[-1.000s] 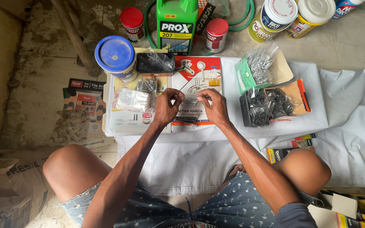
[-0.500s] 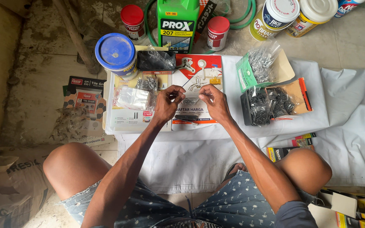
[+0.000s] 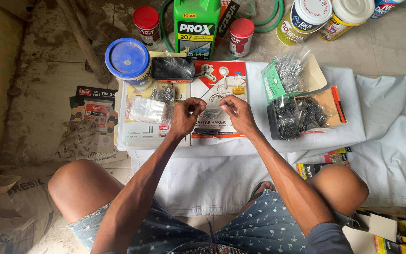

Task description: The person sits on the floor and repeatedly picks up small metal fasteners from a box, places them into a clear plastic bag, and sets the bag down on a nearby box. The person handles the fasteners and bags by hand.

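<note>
Left hand (image 3: 184,118) and right hand (image 3: 237,113) each pinch an edge of a small clear bag of screws (image 3: 210,113), fingertips pressed together, held just above the red-and-white catalogue sheet (image 3: 222,80), with the blue-lidded tub (image 3: 128,60) up-left of that sheet

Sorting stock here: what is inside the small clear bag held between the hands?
The small clear bag, pinched by left hand and right hand, shows small grey metal pieces, likely screws. Fingers cover its top edges; the count cannot be seen.
</note>
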